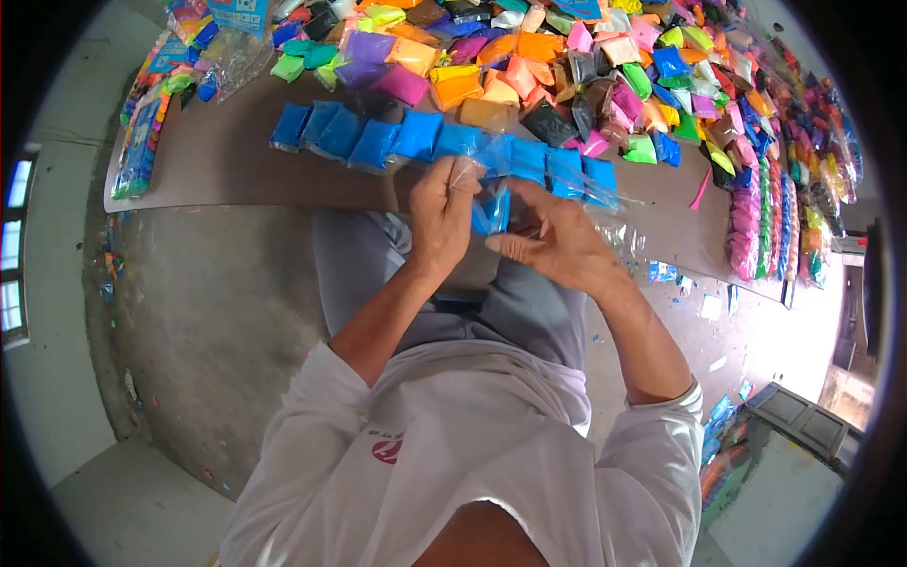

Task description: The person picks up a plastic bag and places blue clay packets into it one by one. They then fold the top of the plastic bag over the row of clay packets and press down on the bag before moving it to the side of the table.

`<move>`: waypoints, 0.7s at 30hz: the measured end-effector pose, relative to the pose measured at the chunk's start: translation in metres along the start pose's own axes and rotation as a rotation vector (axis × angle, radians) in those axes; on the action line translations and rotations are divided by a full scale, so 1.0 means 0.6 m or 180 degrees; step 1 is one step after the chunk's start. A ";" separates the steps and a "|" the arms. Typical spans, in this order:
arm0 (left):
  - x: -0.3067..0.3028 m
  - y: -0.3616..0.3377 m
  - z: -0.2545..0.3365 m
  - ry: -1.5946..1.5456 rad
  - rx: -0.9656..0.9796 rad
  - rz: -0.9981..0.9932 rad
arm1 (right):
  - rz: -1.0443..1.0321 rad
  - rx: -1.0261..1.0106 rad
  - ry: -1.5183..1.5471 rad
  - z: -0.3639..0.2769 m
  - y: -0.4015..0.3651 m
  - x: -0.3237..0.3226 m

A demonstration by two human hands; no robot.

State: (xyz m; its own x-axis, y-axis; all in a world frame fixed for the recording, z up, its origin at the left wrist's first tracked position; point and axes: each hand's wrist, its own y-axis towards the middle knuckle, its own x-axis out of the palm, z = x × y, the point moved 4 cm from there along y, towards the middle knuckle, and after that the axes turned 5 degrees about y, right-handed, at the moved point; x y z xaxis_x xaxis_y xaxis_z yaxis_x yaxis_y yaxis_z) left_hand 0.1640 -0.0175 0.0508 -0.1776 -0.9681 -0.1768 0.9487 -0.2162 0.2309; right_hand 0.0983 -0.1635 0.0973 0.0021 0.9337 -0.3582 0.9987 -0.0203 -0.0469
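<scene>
Blue packets lie in a row along the near part of the table, with clear plastic over the right end of the row. My left hand pinches clear plastic at its fingertips, just in front of the row. Between my two hands hangs another blue packet, in front of the table edge. My right hand is at the right side of this packet, thumb and fingers apart around it. Whether its fingertips touch the packet is hard to tell.
A large heap of multicoloured packets covers the back of the brown table. Long filled bags lie at the right end, and another packed bag at the left end. A pink stick lies near the right edge.
</scene>
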 end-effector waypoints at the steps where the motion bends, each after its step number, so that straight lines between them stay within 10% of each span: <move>1: 0.000 0.000 0.000 0.0004 -0.0002 -0.0007 | -0.0333 0.0099 -0.0125 -0.002 0.000 0.004; 21: -0.021 0.000 0.015 0.0407 -0.0048 -0.0197 | -0.0313 -0.0870 -0.1007 0.001 0.022 0.054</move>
State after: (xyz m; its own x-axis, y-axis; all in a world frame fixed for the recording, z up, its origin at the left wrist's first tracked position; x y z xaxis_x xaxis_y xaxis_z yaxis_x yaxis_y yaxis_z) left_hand 0.1639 -0.0067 0.0618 -0.2019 -0.9288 -0.3109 0.9410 -0.2720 0.2016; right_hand 0.1117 -0.1336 0.0848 -0.0670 0.7699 -0.6346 0.9702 0.1987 0.1385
